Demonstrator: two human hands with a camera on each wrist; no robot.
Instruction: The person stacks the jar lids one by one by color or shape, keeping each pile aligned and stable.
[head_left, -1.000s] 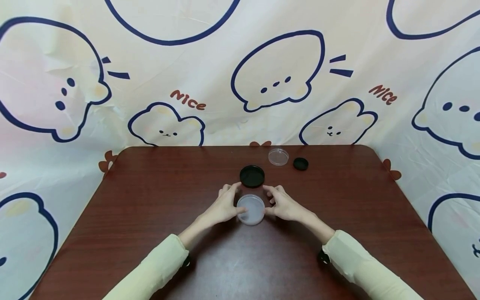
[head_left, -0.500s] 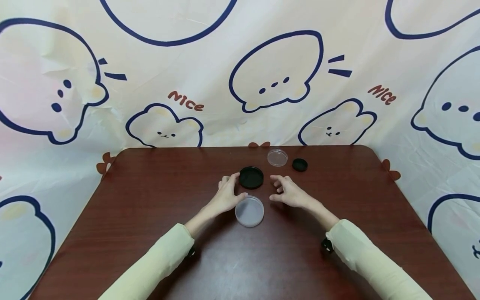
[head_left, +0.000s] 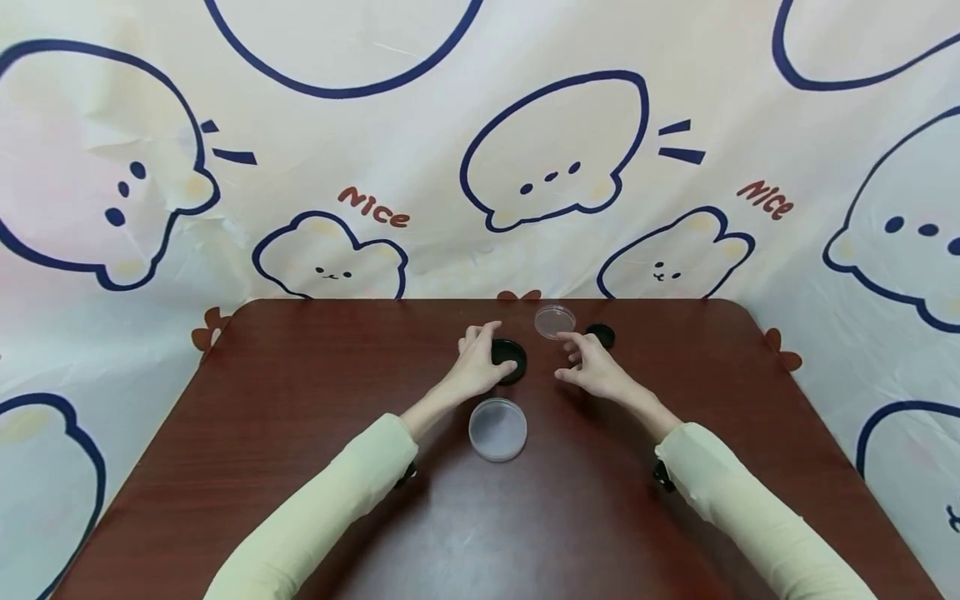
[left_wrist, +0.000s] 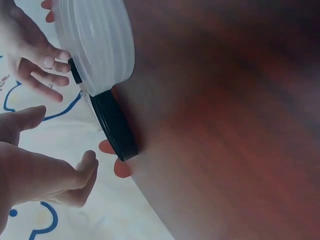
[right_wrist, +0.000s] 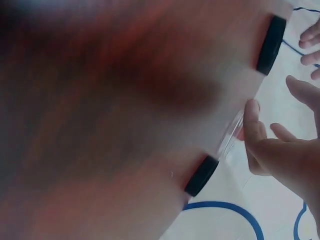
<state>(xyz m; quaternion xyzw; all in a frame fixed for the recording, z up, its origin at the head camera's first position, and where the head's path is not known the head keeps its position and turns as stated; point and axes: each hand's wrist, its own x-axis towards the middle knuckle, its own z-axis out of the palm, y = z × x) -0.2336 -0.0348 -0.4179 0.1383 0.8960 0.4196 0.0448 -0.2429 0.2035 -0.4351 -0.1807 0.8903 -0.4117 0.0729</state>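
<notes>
Three pieces lie loose: a black dish [head_left: 514,350] at the left hand [head_left: 474,367], a clear dish [head_left: 555,319] and small lid [head_left: 603,333] beyond the right hand [head_left: 597,370], both grips apart. These seem left to handle; the frosted tub [head_left: 498,429] behind the hands looks placed.

A glossy red-brown desk [head_left: 187,467] with rounded far corners stands before me, and a pale cloth [head_left: 435,150] hangs behind it and along both its sides, printed with animal heads [head_left: 332,258] outlined in dark blue, brown petals [head_left: 791,360] near the desk's edges, and the word "Nice" [head_left: 373,207] twice.
</notes>
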